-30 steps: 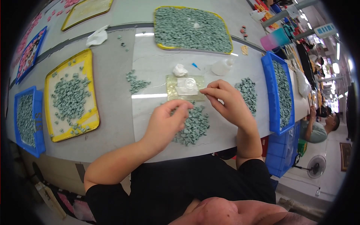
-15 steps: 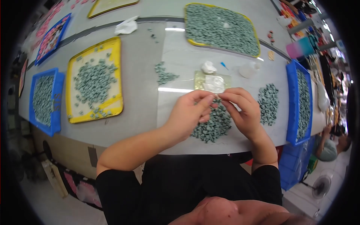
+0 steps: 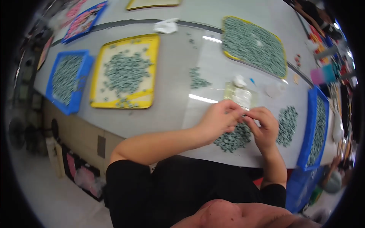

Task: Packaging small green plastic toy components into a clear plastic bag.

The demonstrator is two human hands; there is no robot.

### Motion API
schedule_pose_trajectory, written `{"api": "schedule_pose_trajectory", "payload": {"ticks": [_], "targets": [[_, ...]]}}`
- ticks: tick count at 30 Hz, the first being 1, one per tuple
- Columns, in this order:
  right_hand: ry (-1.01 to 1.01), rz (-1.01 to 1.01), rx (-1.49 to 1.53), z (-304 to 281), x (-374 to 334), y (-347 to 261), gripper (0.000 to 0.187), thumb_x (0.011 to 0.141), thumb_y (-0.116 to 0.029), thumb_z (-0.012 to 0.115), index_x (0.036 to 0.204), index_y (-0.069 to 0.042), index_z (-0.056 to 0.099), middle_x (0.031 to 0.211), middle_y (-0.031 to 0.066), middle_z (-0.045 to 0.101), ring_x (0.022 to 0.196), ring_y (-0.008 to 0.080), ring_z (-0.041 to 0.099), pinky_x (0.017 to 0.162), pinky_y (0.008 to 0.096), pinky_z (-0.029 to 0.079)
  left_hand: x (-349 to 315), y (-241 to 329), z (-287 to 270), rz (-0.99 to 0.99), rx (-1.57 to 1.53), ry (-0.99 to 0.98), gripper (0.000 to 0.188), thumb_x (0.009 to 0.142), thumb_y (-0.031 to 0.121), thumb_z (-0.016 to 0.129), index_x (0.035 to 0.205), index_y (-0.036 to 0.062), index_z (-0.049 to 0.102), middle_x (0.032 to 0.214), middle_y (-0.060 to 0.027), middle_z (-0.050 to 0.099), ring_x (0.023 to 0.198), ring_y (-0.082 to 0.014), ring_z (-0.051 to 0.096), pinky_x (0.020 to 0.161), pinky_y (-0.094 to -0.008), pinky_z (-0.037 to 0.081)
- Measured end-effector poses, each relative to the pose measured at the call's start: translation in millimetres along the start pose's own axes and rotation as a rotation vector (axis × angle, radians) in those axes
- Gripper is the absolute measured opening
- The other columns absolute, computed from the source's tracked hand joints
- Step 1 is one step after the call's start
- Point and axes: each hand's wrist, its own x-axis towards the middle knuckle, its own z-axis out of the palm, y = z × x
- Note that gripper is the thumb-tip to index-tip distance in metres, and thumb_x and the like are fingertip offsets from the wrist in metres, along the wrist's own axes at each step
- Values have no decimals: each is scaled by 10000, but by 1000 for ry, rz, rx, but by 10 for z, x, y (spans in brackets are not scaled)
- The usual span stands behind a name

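My left hand point(image 3: 224, 117) and my right hand point(image 3: 263, 123) meet fingertip to fingertip, both pinched closed. Whatever small thing lies between them is too small and blurred to name. Just below them on the table is a pile of small grey-green pieces point(image 3: 232, 141), partly covered by my fingers. A flat pad with a white sheet point(image 3: 243, 98) lies right beyond my fingertips. On its far side are a crumpled white wad point(image 3: 239, 80), a small blue pointed tip point(image 3: 252, 81) and a whitish translucent bottle point(image 3: 275, 89).
More green pieces form a pile point(image 3: 288, 125) to the right and a small cluster point(image 3: 198, 79) to the left. Yellow-rimmed trays point(image 3: 153, 72) point(image 3: 284, 53) and blue bins point(image 3: 78, 95) point(image 3: 308, 131) hold more. A white cloth point(image 3: 166, 26) lies at the back.
The view has swung, so the table and its contents appear shifted to the right. Both my hands stay together over the pile, fingertips still pinched.
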Motion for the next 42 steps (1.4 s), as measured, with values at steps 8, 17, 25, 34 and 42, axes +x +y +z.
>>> {"api": "schedule_pose_trajectory", "payload": {"ticks": [8, 17, 25, 34, 42], "targets": [[140, -309, -249, 195, 8, -170, 225, 662, 59, 698, 876, 20, 639, 761, 110, 602, 632, 220, 571, 541, 273, 454, -177, 58, -56, -95, -148, -40, 198, 945, 201, 464, 914, 8, 501, 730, -30, 480, 497, -49, 330, 438, -194, 289], [-24, -450, -434, 166, 49, -280, 310, 652, 81, 677, 954, 50, 612, 834, 125, 598, 679, 252, 568, 565, 318, 465, -242, 115, -77, 21, 79, 22, 196, 934, 188, 486, 921, 0, 536, 733, -16, 498, 515, -38, 353, 456, -178, 305], [67, -327, -309, 6, 68, -53, 277, 643, 57, 686, 908, 5, 628, 801, 101, 610, 647, 226, 577, 556, 299, 468, -65, 14, -7, 46, 135, -36, 227, 906, 169, 533, 1008, -30, 571, 712, 19, 486, 551, -39, 361, 472, -193, 301], [51, -337, -432, -284, 110, 465, 335, 629, 43, 675, 957, -2, 629, 830, 87, 609, 662, 215, 572, 567, 298, 463, 60, -20, 147, 89, 129, 63, 236, 907, 124, 518, 1065, -47, 556, 824, -23, 534, 569, -55, 352, 526, -185, 310], [-8, -447, -593, -309, 101, 545, 336, 649, -29, 622, 984, 0, 624, 858, 82, 595, 698, 211, 570, 593, 312, 467, 159, -66, 110, 98, 49, 90, 99, 918, 124, 503, 922, 34, 464, 790, -49, 527, 542, -53, 334, 467, -195, 298]]}}
